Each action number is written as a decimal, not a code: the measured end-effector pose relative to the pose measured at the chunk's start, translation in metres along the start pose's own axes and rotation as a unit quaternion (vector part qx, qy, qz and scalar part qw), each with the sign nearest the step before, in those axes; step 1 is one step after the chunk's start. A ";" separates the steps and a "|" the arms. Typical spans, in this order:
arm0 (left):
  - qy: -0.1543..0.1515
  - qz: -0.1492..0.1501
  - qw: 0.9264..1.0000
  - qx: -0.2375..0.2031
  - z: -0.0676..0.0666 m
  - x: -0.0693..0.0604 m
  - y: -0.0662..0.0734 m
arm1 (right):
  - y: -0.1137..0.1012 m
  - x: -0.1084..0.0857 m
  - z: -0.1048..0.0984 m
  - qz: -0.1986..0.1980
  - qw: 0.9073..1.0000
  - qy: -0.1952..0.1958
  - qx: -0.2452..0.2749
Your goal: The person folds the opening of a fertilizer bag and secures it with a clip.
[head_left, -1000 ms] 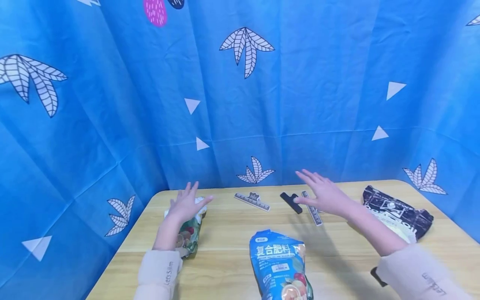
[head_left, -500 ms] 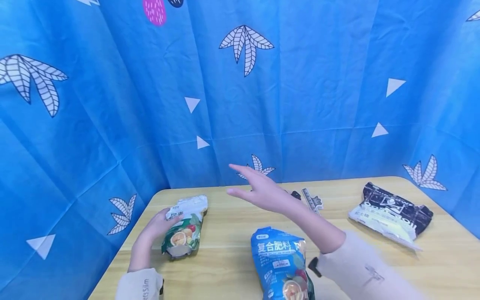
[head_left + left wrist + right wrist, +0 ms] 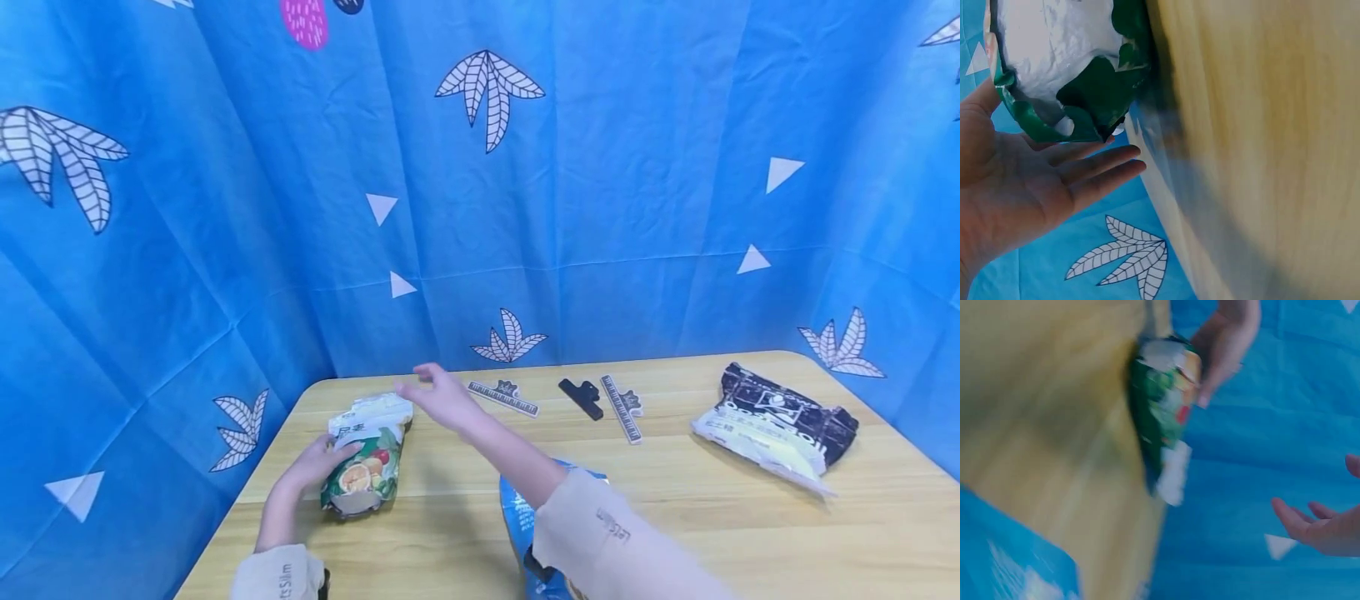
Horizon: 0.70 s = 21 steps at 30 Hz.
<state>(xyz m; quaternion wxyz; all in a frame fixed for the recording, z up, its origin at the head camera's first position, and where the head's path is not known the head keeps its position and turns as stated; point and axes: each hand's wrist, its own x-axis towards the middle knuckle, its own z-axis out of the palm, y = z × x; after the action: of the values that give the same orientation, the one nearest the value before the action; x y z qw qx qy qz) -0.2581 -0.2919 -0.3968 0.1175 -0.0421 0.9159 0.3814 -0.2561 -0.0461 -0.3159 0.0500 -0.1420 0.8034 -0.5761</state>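
Note:
A green and white fertilizer bag [image 3: 378, 446] with printed fruit lies on the left of the table. My left hand [image 3: 309, 467] is at its left side, the thumb reaching over the edge; in the left wrist view the fingers [image 3: 1097, 165] are extended by the bag's end, not curled round it. Above the table, to the upper right of that bag, my right hand [image 3: 447, 402] hangs in the air with loosely bent fingers and nothing in them. My right forearm covers much of a blue fertilizer bag [image 3: 517, 521] at the front middle.
Toward the back lie a piano-patterned clip [image 3: 504, 398], a black clip [image 3: 581, 398] and another piano-patterned clip [image 3: 624, 410]. A black and white bag [image 3: 776, 429] lies at the right. A blue patterned curtain [image 3: 637, 208] hangs round the wooden table [image 3: 675, 517].
My right hand has swept left from above the clips toward the green bag. The left hand has come down from over that bag to its left side. The bags have stayed in place.

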 end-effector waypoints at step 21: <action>0.016 -0.037 0.997 -0.063 0.003 -0.002 -0.003 | 0.064 0.008 0.070 0.245 0.938 -0.042 0.242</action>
<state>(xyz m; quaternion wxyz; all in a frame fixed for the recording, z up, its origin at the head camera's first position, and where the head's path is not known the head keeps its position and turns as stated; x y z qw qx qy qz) -0.2550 -0.2918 -0.4001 0.1140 -0.0891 0.8897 0.4330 -0.2574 -0.0936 -0.3988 0.2557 0.0517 0.6467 -0.7167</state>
